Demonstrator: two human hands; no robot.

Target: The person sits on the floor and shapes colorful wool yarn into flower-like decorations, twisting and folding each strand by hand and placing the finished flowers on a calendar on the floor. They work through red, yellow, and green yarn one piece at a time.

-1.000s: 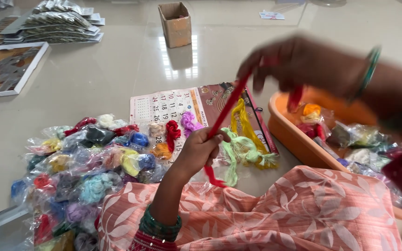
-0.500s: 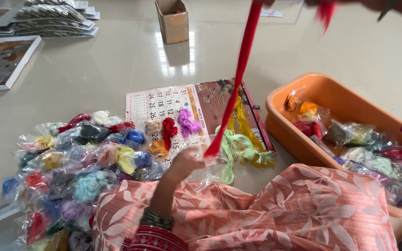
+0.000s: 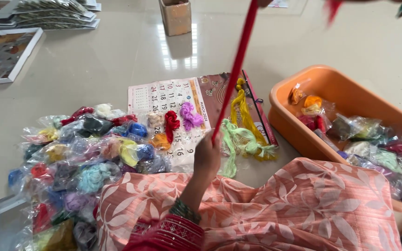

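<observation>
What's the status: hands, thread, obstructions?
Left hand pinching lower end of red thread skein, stretched taut upward. Right hand at top edge, mostly out of frame. Nothing blocking the skein.

Left of the grip lies a heap of bagged threads on the floor; just beyond it a calendar; to its right an orange tub; far beyond, a cardboard box.

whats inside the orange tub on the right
The orange tub holds clear packets of coloured thread: orange, red, green and grey ones show. Its near end is hidden behind the peach floral cloth, and lower layers are covered.
</observation>
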